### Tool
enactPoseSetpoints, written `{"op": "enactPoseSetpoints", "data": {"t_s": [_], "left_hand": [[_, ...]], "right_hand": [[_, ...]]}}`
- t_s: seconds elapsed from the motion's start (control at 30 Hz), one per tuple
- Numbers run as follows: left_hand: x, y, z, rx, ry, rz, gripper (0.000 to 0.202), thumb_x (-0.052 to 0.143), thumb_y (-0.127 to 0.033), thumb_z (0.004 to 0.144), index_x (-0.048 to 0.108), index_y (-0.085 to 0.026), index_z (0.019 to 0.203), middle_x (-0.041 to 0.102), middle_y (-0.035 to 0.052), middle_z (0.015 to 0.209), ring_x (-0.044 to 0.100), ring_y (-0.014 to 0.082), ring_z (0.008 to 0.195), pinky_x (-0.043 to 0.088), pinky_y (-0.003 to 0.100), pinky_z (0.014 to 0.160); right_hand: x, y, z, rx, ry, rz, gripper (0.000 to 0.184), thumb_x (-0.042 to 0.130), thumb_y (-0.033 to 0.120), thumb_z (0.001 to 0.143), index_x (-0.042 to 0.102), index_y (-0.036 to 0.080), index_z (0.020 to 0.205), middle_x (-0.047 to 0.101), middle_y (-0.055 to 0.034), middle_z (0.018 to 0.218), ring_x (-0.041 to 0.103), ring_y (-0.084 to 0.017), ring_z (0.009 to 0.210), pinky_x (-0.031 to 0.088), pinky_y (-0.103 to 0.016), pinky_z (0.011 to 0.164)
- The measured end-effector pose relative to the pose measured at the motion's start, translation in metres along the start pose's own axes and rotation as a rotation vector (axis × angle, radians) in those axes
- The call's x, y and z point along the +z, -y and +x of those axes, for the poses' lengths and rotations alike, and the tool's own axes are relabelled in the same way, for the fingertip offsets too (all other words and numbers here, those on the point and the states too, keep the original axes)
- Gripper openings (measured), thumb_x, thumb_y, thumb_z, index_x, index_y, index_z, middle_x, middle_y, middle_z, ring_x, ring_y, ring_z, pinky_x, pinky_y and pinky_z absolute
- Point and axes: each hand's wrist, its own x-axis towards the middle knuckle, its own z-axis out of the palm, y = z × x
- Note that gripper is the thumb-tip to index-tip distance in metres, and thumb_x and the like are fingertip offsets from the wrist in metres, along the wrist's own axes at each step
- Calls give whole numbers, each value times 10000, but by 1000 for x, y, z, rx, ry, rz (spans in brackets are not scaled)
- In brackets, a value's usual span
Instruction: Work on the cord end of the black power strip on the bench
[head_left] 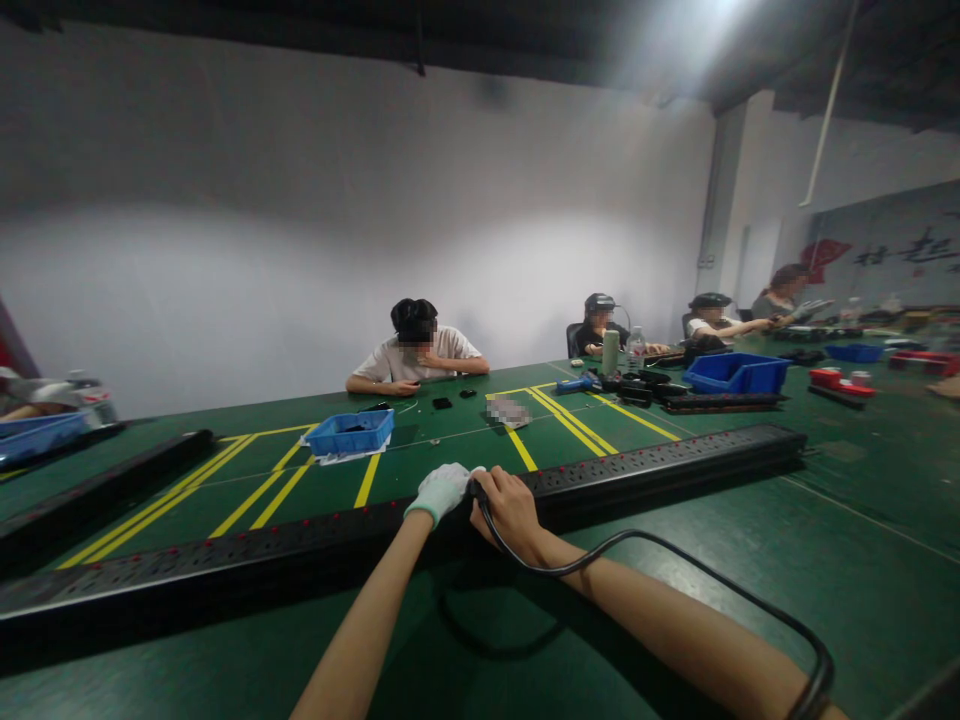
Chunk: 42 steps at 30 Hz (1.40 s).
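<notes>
My left hand [442, 490], in a white glove, rests closed on top of a long black power strip [660, 465] that runs across the green table [825, 570]. My bare right hand [510, 505] is right beside it, fingers curled round the end of a black cable [675, 548] at the strip. The cable loops back over my right forearm toward the lower right corner.
A blue tray [351, 433] sits beyond the strip between yellow floor-style lines. More black strips lie at the left [105, 485]. Several other people sit along the far side; a blue bin [735, 373] and small black parts lie near them at the right.
</notes>
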Motion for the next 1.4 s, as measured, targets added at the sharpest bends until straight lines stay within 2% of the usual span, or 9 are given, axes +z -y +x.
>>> {"op": "enactPoseSetpoints", "data": {"t_s": [0.27,0.47,0.9,1.4], "left_hand": [[0,-2,3,-56,27,39,312,523,-353,882,535,-158,1125,555,78,1124,567,187,959,496,393,807],[-1,-2,2,-8,4,48,303,509,-354,889,536,-174,1131,549,79,1145,561,186,974,488,395,827],[0,0,2,8,23,78,297,517,-348,886,540,-166,1120,551,78,1138,562,187,970,491,394,820],[-2,-4,-2,-33,21,70,321,525,-350,881,528,-157,1137,549,80,1136,564,192,967,494,399,812]], "right_hand": [[2,0,0,9,-15,-6,322,516,204,767,527,216,1088,515,-38,894,476,-175,782,356,-272,751],[2,-1,-1,9,7,-3,332,515,214,767,524,215,1099,519,-43,906,480,-176,784,358,-276,758],[1,0,0,8,7,2,321,510,207,769,523,215,1090,519,-41,906,481,-175,780,358,-273,750],[1,0,0,5,-6,-4,320,523,204,758,531,220,1077,512,-35,885,474,-169,759,356,-269,739]]}}
